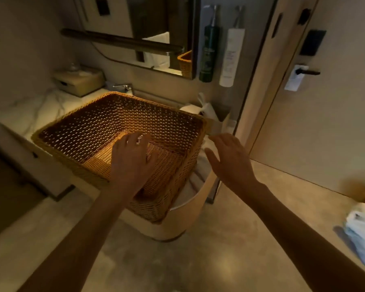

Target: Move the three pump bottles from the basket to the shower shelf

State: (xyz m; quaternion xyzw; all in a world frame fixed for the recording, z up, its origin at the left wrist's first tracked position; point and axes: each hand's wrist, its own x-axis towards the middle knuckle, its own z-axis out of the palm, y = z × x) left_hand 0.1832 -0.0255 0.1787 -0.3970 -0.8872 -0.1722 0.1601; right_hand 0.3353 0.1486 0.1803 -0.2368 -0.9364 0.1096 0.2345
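Dim bathroom, marble counter [40, 110] at left. Wicker basket [118, 131] sat half on the counter, half on a round bin [177, 224], and looked empty. Left hand [133, 159] was open inside it, gripping nothing; right hand [230, 161] was open beside the rim. 2 pump bottles [209, 53] stood beyond on the wall; the 3rd wasn't visible. Risk: leaning on the overhanging basket could tip it off the bin.

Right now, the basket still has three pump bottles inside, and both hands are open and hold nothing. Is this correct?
Not quite. The head view shows the basket empty; no pump bottles lie inside. Two bottles show beyond the mirror's right edge. The rest is right: the left hand and right hand are open and hold nothing.
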